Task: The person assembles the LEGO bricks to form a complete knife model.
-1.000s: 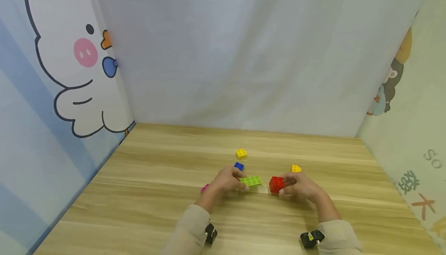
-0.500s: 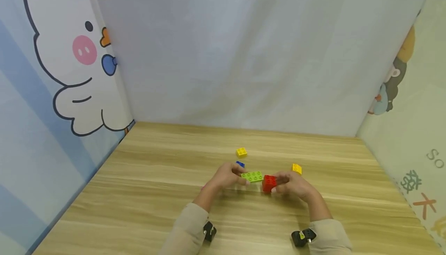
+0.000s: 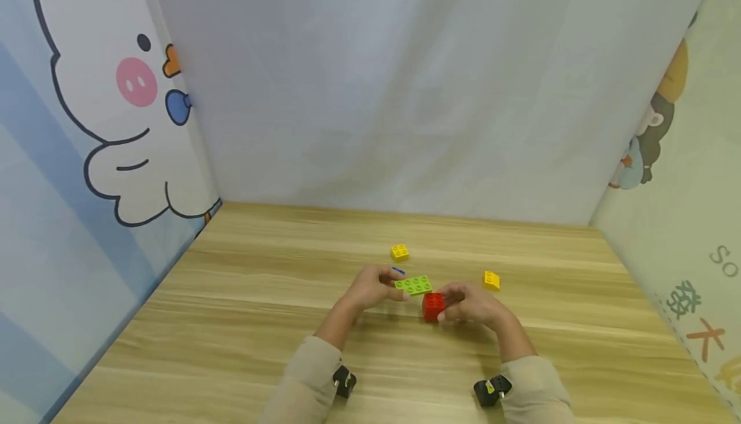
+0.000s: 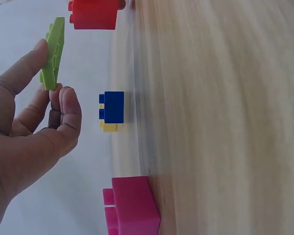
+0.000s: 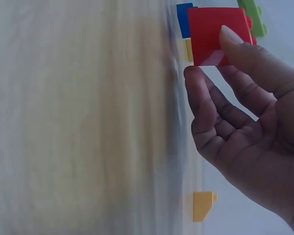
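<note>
Lime-green and thin, the eight-stud brick (image 3: 413,285) is pinched at one end by the left hand (image 3: 370,290) above the table (image 3: 243,321), well short of its far edge. The right hand (image 3: 471,305) grips the red block (image 3: 433,307), studs up, just beside it. Held only by that end, the green brick could pivot or slip if the red block knocks its free end; a dropped piece might jostle the blue brick (image 4: 113,107) near the left hand.

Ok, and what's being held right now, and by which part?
The left grip pinches the lime-green eight-stud toy brick near its left end; the right grip holds the red studded toy brick by its right side.
</note>
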### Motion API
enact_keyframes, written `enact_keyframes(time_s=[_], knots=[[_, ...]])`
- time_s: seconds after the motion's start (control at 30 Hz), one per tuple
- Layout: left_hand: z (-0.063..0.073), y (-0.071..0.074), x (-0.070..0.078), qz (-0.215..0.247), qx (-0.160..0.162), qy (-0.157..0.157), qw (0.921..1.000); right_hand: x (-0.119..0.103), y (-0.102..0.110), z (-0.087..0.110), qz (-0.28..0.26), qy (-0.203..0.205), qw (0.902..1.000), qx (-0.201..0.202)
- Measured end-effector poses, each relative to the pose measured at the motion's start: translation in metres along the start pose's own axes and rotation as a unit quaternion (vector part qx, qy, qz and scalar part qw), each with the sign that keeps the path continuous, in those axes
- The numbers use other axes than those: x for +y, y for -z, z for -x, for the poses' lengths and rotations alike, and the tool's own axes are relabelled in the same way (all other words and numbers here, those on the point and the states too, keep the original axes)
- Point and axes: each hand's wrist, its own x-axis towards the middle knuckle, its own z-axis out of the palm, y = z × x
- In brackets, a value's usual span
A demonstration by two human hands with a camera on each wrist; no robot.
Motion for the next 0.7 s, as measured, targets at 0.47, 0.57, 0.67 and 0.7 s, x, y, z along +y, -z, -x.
enact_keyframes(time_s=[0.47,0.57,0.67,0.7], knots=[[-0.005,-0.004,0.008,-0.012,-0.031,-0.027,0.9991,0.005,-0.009,-0.014,-0.014,0.001,0.9999,-0.006],[-0.006,-0.006,0.008,-0.017,-0.041,-0.033,0.9985,0.006,-0.010,-0.015,-0.015,0.008,0.9998,-0.013],[-0.006,-0.007,0.006,-0.025,-0.048,-0.038,0.9978,0.007,-0.011,-0.015,-0.011,0.011,0.9996,-0.021],[-0.006,-0.008,0.005,-0.027,-0.050,-0.040,0.9976,0.007,-0.011,-0.015,-0.007,0.011,0.9997,-0.022]])
